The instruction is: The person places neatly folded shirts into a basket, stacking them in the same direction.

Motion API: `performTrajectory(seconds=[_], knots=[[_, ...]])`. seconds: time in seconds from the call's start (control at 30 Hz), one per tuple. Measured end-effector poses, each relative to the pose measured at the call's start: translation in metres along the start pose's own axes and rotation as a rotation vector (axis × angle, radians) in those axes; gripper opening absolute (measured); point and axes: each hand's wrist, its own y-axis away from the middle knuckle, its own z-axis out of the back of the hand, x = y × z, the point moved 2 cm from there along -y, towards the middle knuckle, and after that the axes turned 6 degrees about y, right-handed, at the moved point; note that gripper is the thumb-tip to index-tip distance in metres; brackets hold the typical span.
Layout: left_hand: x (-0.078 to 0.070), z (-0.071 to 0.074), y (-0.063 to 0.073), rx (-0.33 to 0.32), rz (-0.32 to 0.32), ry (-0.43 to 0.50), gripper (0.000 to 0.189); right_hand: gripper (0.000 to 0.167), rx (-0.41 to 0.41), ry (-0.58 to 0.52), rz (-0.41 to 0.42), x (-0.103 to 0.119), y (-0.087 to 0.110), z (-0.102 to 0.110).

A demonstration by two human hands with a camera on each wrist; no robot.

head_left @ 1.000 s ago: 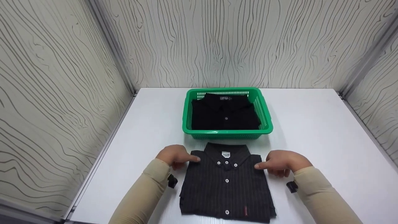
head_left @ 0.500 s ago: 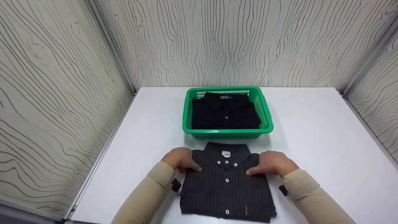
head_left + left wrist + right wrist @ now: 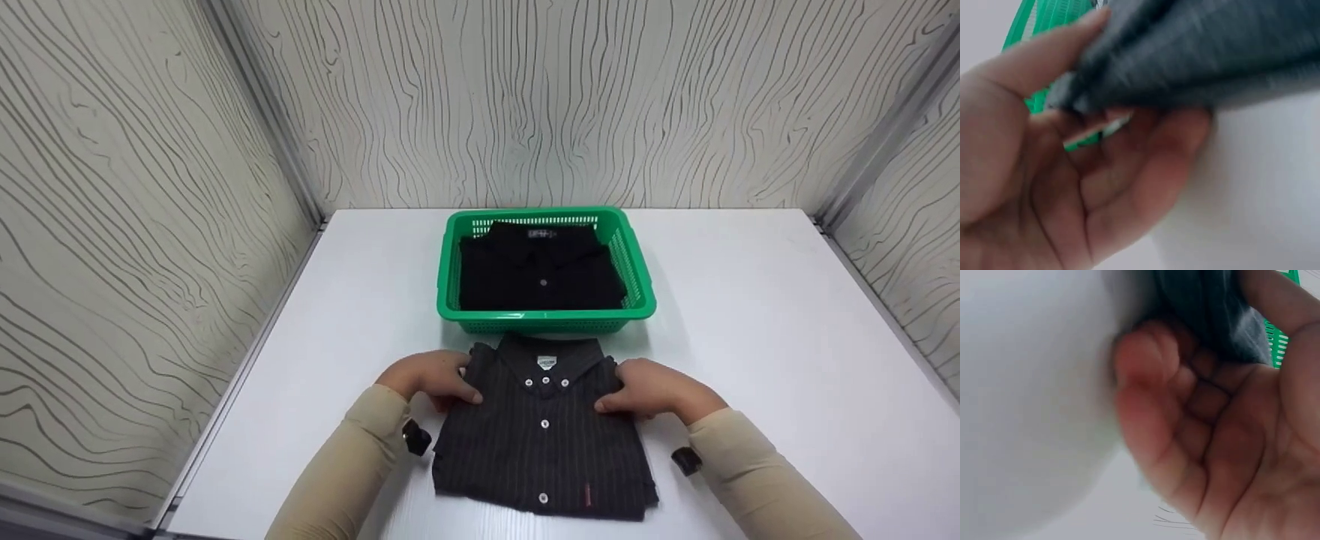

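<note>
A folded dark striped button-down shirt lies in front of me, its collar toward the basket. My left hand grips its left side near the shoulder, thumb on top and fingers tucked beneath. On the opposite side my right hand holds the shirt the same way. In the left wrist view the cloth passes between thumb and fingers, its edge lifted over the white surface. The right wrist view shows curled fingers under the dark fabric.
Just beyond the collar stands a green plastic basket with a folded black shirt inside. Both are on a white table. Wood-grain patterned panels rise at the back and both sides.
Both hands have closed in on the shirt's sides, fingers going under it. The shirt has shifted slightly toward the basket, and its shoulder edges now bunch upward.
</note>
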Motion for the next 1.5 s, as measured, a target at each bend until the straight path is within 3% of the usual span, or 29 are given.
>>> performTrajectory(seconds=[0.13,0.23,0.4,0.5,0.7,0.9,1.13,1.5], knots=[[0.007,0.003,-0.002,0.111,-0.039,0.157,0.044,0.029,0.019,-0.186,0.043,-0.002,-0.003,0.000],[0.011,0.003,-0.003,0.134,-0.035,0.227,0.037,0.028,0.053,-0.308,0.092,-0.005,-0.006,0.000],[0.014,0.005,0.001,0.139,0.001,0.270,0.033,0.044,0.202,-0.614,0.163,-0.013,-0.007,-0.001],[0.013,0.009,0.004,0.168,0.005,0.265,0.031,0.049,0.299,-0.730,0.207,-0.020,-0.006,-0.003],[0.008,0.013,0.011,0.249,-0.030,0.274,0.030,0.041,0.392,-0.765,0.304,-0.030,0.000,0.004],[0.005,0.022,0.016,0.289,-0.078,0.327,0.027,0.038,0.410,-0.786,0.359,-0.033,0.011,0.018],[-0.007,0.036,0.024,0.252,-0.135,0.313,0.027,0.037,0.338,-0.778,0.401,-0.033,0.018,0.036],[-0.020,0.049,0.030,0.262,-0.189,0.333,0.030,0.041,0.240,-0.796,0.487,-0.031,0.016,0.046]])
